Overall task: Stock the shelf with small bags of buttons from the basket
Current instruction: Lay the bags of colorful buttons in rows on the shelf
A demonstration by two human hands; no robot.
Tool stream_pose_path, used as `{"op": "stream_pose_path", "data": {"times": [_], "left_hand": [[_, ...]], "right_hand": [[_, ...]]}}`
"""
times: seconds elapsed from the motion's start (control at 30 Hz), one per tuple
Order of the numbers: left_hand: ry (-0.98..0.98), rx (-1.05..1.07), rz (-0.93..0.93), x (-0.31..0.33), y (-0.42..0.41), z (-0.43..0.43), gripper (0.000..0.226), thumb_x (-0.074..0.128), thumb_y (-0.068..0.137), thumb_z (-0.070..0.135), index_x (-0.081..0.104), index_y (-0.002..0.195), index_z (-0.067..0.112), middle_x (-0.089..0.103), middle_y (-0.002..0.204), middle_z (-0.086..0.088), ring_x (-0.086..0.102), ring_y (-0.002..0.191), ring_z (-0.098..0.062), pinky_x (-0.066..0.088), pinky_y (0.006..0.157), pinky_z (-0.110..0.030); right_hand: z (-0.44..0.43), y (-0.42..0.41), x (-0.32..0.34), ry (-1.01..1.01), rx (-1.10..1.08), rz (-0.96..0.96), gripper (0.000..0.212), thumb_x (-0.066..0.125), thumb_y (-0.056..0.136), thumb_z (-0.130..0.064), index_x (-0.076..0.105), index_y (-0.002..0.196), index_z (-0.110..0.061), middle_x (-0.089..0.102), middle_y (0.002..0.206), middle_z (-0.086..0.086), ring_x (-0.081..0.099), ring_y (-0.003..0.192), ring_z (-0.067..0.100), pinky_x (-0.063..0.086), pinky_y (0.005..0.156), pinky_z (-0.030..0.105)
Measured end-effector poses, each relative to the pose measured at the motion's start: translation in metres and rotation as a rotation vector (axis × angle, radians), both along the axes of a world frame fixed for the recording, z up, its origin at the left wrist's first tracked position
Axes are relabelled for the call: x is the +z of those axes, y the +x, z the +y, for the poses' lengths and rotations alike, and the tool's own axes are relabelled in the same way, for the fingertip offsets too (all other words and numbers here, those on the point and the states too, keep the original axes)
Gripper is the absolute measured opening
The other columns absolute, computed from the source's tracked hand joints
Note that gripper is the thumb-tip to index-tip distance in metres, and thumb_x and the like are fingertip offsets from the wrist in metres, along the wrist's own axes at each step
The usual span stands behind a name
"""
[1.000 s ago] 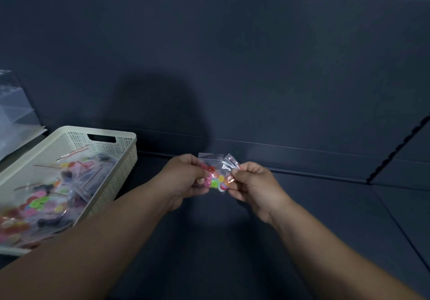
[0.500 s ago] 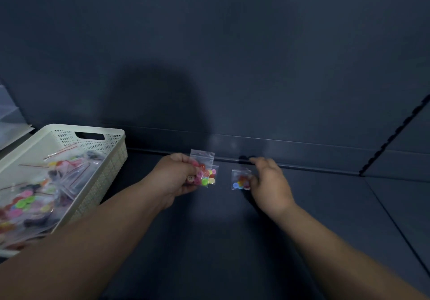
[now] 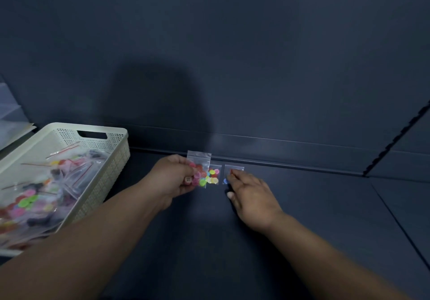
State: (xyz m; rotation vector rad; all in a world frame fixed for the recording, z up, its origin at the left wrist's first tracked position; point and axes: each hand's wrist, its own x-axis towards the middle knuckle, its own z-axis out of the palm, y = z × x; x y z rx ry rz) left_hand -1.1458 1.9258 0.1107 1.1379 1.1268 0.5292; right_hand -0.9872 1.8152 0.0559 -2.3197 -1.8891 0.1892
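I am looking at what reads as a shop or stockroom. A dark metal shelf [image 3: 302,218] with a plain back panel [image 3: 232,55] fills the view, and a slotted upright [image 3: 395,141] for shelf brackets runs up to the right of my right hand [image 3: 252,197]. Left of my left hand [image 3: 172,178] sits a cream perforated basket [image 3: 116,150] heaped with small bags of buttons [image 3: 46,190].
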Motion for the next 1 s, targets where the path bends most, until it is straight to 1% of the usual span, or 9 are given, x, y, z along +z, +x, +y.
{"op": "stream_pose_path", "data": {"times": [0.2, 0.3, 0.4, 0.47, 0.53, 0.67, 0.83, 0.9, 1.0], "left_hand": [[-0.008, 0.005, -0.012, 0.002, 0.001, -0.002, 0.012, 0.055, 0.087, -0.006, 0.057, 0.087, 0.006, 0.067, 0.103, -0.018, 0.059, 0.07, -0.018, 0.054, 0.064, -0.03], [-0.01, -0.013, -0.016, 0.003, 0.006, -0.005, 0.015, 0.058, 0.085, -0.006, 0.056, 0.081, 0.008, 0.065, 0.093, -0.016, 0.054, 0.059, -0.014, 0.054, 0.069, -0.033], [-0.004, -0.051, -0.012, 0.005, 0.014, -0.011, 0.016, 0.059, 0.085, -0.004, 0.056, 0.078, 0.011, 0.064, 0.081, -0.011, 0.053, 0.056, -0.013, 0.053, 0.061, -0.028], [0.002, -0.08, -0.011, 0.007, 0.023, -0.016, 0.018, 0.06, 0.085, -0.002, 0.056, 0.076, 0.013, 0.064, 0.077, -0.008, 0.056, 0.059, -0.012, 0.051, 0.055, -0.023], [0.002, -0.119, -0.027, 0.009, 0.033, -0.023, 0.017, 0.062, 0.083, -0.001, 0.057, 0.077, 0.013, 0.064, 0.077, -0.007, 0.058, 0.063, -0.013, 0.049, 0.051, -0.019], [0.096, -0.2, 0.034, 0.01, 0.051, -0.035, 0.014, 0.065, 0.083, 0.003, 0.057, 0.083, 0.015, 0.065, 0.082, -0.006, 0.06, 0.075, -0.016, 0.05, 0.066, -0.024], [0.543, -0.346, 0.319, -0.009, 0.056, -0.036, 0.012, 0.061, 0.087, 0.01, 0.059, 0.095, 0.018, 0.064, 0.099, -0.003, 0.058, 0.082, -0.014, 0.046, 0.075, -0.023], [0.772, -0.471, 0.478, -0.019, 0.055, -0.036, 0.022, 0.057, 0.089, 0.015, 0.06, 0.11, 0.018, 0.063, 0.114, -0.002, 0.058, 0.102, -0.018, 0.045, 0.09, -0.027], [1.025, -0.635, 0.605, -0.027, 0.053, -0.041, 0.039, 0.052, 0.092, 0.019, 0.051, 0.131, 0.019, 0.052, 0.133, -0.001, 0.045, 0.124, -0.02, 0.035, 0.104, -0.031]], "right_hand": [[0.001, 0.002, -0.003, 0.023, -0.008, 0.023, 0.052, 0.033, 0.099, -0.036, 0.024, 0.148, -0.022, 0.015, 0.157, -0.003, 0.013, 0.144, 0.017, 0.008, 0.115, 0.031], [0.0, 0.002, -0.001, 0.164, -0.035, 0.136, 0.046, 0.039, 0.098, -0.033, 0.037, 0.142, -0.021, 0.026, 0.153, 0.001, 0.022, 0.14, 0.02, 0.018, 0.115, 0.031], [0.002, -0.006, 0.015, 0.415, -0.243, 0.646, 0.019, 0.051, 0.095, -0.022, 0.063, 0.109, -0.016, 0.06, 0.111, 0.001, 0.054, 0.104, 0.015, 0.038, 0.092, 0.022], [0.004, -0.012, 0.032, 0.412, -0.356, 1.198, 0.01, 0.055, 0.093, -0.02, 0.063, 0.089, -0.016, 0.063, 0.087, 0.0, 0.056, 0.08, 0.013, 0.044, 0.074, 0.023], [0.001, -0.012, 0.041, 0.333, -0.377, 1.45, 0.005, 0.058, 0.091, -0.016, 0.061, 0.087, -0.015, 0.062, 0.08, 0.003, 0.053, 0.072, 0.016, 0.042, 0.063, 0.024], [-0.008, 0.003, 0.039, 0.365, -0.508, 1.435, 0.014, 0.06, 0.087, -0.004, 0.058, 0.079, -0.014, 0.062, 0.074, 0.003, 0.055, 0.067, 0.014, 0.043, 0.059, 0.023], [-0.024, 0.042, 0.029, 0.414, -0.703, 1.239, 0.002, 0.061, 0.088, -0.005, 0.06, 0.087, -0.006, 0.065, 0.074, 0.004, 0.057, 0.06, 0.012, 0.049, 0.052, 0.018], [-0.029, 0.054, 0.023, 0.362, -0.695, 1.05, 0.011, 0.062, 0.087, -0.012, 0.065, 0.095, -0.006, 0.069, 0.085, 0.004, 0.064, 0.076, 0.017, 0.052, 0.067, 0.023], [-0.038, 0.055, 0.025, 0.198, -0.607, 0.518, 0.024, 0.052, 0.089, -0.013, 0.062, 0.11, -0.009, 0.066, 0.104, 0.007, 0.06, 0.101, 0.027, 0.045, 0.083, 0.028]]}}
